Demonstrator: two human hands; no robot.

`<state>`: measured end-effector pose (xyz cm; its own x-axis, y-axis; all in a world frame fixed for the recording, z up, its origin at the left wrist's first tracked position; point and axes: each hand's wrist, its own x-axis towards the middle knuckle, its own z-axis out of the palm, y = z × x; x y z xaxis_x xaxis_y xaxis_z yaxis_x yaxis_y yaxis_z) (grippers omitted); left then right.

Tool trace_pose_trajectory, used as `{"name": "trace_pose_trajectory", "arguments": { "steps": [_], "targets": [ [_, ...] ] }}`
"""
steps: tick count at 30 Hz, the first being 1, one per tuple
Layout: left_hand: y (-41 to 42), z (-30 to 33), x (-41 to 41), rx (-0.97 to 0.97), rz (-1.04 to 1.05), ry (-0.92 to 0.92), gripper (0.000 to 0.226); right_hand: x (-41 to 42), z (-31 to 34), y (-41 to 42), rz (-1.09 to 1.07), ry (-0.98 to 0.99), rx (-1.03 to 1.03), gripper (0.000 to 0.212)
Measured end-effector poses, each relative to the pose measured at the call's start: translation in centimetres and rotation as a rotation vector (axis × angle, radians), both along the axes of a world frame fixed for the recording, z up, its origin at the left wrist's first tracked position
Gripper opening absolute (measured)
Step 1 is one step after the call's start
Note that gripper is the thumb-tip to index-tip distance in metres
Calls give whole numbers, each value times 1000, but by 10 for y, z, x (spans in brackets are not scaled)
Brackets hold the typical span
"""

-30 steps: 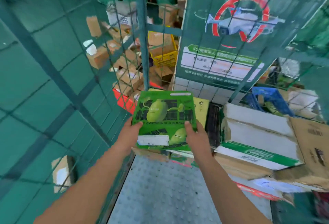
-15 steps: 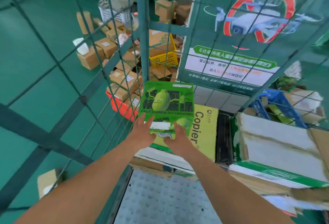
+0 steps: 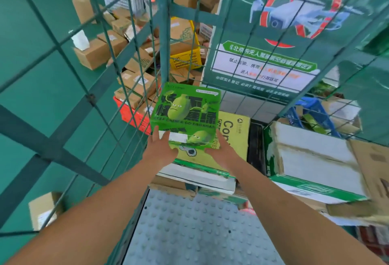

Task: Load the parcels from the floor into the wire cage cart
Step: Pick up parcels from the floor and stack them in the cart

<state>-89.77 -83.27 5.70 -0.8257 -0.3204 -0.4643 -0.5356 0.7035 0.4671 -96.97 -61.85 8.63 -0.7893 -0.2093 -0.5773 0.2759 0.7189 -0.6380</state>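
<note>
You've pushed the green box (image 3: 185, 115) further back over the yellow copier carton (image 3: 235, 138); your left hand (image 3: 161, 149) and right hand (image 3: 223, 151) press its near edge, fingers straight.

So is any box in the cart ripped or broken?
Yes. The big white box on the right inside the cart looks torn: its outer layer is peeled off in ragged patches. The green box looks fine.

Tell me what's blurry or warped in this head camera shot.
Head view: wide-angle bending bows the wire cage; the cardboard boxes at right smear with motion blur; the green box between both hands is fairly sharp; lighting is even, without glare.
</note>
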Motion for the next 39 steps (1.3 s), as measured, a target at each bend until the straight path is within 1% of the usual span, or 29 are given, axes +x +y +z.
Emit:
{"name": "trace_pose_trajectory", "arguments": {
  "steps": [1,3,6,11,13,14,15,16,19,23,25,28,31,33,35,39],
  "targets": [
    [9,3,8,53,24,16,79,6,2,4,-38,-2,-36,88],
    [32,9,29,221,123,58,78,31,9,10,-123,-33,-122,87],
    [68,21,75,519,293,105,71,85,20,19,-279,-189,-273,82],
    [123,46,156,985,529,67,50,187,51,61,-375,-368,-368,59],
    [149,56,187,1095,543,64,48,224,55,93,-456,-385,-422,39],
    [164,61,202,1119,521,59,48,241,60,110,-489,-384,-434,28],
    [182,65,217,1133,501,43,46,260,65,130,-532,-377,-455,21],
    [202,71,233,1139,476,27,41,281,72,153,-567,-354,-468,20],
    [250,81,267,1138,406,-25,23,332,82,206,-666,-300,-527,27],
    [330,96,336,1136,242,-89,29,425,91,293,-836,-229,-597,34],
    [365,103,373,1123,161,-124,25,474,93,328,-928,-209,-609,36],
    [422,110,434,1075,46,-203,14,557,93,383,-1099,-172,-614,32],
    [466,106,479,1060,-42,-270,11,627,97,422,-1254,-127,-642,25],
    [503,108,514,1036,-127,-305,15,680,97,452,-1350,-82,-654,23],
    [539,111,544,1018,-208,-340,19,727,97,477,-1430,-42,-630,24],
    [599,117,590,954,-453,-398,11,805,97,518,-1626,49,-613,29]
  ]
}}
